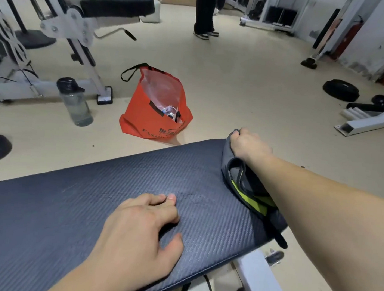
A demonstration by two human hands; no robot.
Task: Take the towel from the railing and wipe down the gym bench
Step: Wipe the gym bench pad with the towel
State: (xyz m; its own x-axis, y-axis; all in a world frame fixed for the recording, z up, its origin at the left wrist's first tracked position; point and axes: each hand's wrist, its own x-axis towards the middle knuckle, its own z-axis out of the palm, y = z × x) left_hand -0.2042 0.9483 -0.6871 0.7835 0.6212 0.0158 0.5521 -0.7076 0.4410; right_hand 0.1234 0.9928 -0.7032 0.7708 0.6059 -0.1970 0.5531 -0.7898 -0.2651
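The gym bench [94,207] has a dark blue textured pad that runs across the lower half of the view. A grey towel [240,181] with a yellow-green stripe lies bunched on the pad's right end. My right hand [246,146] is closed on the towel at the pad's far right corner, pressing it onto the surface. My left hand [140,229] rests flat on the middle of the pad, fingers spread, holding nothing. The forearm hides part of the towel.
An orange shopping bag [157,105] stands on the floor just beyond the bench. A clear water bottle [74,101] stands to its left by a white machine frame [66,27]. Weight plates [340,89] lie at right. A person's legs [204,14] stand at the back.
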